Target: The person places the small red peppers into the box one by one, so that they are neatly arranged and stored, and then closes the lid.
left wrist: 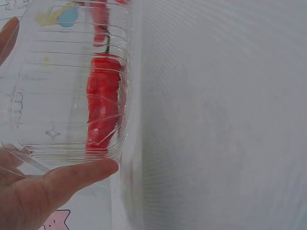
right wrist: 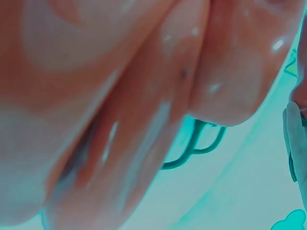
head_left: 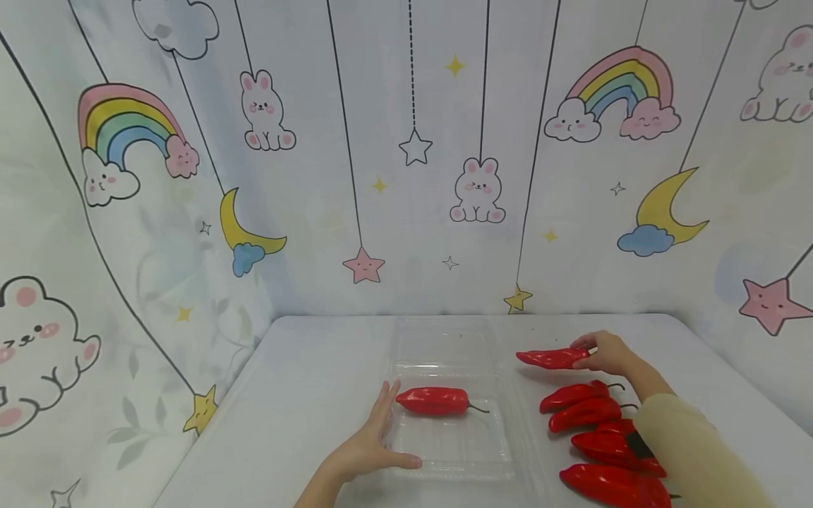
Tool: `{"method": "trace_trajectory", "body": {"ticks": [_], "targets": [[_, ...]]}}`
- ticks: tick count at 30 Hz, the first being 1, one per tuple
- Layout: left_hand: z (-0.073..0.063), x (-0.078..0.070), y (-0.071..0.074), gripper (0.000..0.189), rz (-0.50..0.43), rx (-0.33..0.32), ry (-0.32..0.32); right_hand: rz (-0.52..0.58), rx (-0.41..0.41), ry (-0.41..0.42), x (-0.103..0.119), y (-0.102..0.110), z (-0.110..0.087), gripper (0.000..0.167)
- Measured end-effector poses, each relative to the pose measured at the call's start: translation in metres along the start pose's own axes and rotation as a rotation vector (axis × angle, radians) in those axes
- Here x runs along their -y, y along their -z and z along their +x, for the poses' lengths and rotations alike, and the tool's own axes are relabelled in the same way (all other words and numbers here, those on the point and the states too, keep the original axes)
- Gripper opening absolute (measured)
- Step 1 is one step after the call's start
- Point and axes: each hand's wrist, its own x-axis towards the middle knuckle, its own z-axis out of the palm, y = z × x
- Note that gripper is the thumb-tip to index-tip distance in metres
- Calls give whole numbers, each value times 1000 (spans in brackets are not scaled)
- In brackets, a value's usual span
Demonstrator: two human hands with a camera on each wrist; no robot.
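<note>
My left hand [head_left: 371, 448] touches the left side of a clear plastic box [head_left: 457, 467], thumb and fingers spread straight. In the left wrist view its thumb [left wrist: 79, 179] lies along the box's ribbed wall. One long red pepper [head_left: 435, 401] lies inside the box, stem to the right. My right hand [head_left: 606, 354] pinches another red pepper [head_left: 549, 358] by its thick end, the tip pointing left. Whether that pepper touches the table cannot be told. In the right wrist view, part of the right hand [right wrist: 298, 139] shows at the right edge.
Several more red peppers [head_left: 584, 414] lie in a column right of the box, partly under the right sleeve [head_left: 689, 451]. The box's clear lid [head_left: 444, 342] lies folded back behind it. A patterned curtain [head_left: 413, 212] stands behind the white table [head_left: 305, 381].
</note>
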Motion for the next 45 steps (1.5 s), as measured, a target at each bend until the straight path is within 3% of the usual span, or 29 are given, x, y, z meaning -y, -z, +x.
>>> {"method": "trace_trajectory", "body": {"ticks": [19,45], "targets": [[-1,0,0,112,9,-5,0,-34,-75,104,36,0,-22,53],[-2,-1,-1,112,17,-11,8,-2,-168,83,79,-26,-58,54]]}}
